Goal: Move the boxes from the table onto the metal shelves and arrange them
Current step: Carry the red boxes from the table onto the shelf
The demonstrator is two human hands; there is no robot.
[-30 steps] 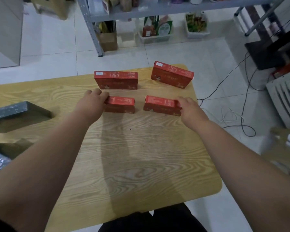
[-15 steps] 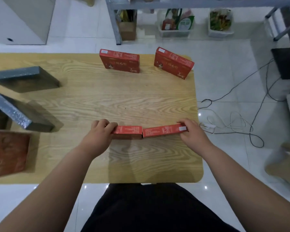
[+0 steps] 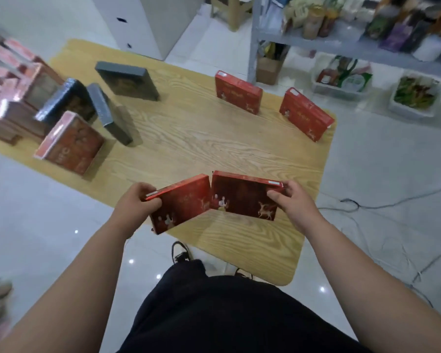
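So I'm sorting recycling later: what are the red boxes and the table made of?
Red boxes: likely printed cardboard, slightly glossy, with sharp folded edges and printed deer. Table: wood or wood-look laminate; light grain pattern, smooth rounded edge, can't tell which.

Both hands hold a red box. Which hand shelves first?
Likely right. The right hand with its red box is on the side where the metal shelf stands, beyond the table's right end. The left hand and its box sit farther away.
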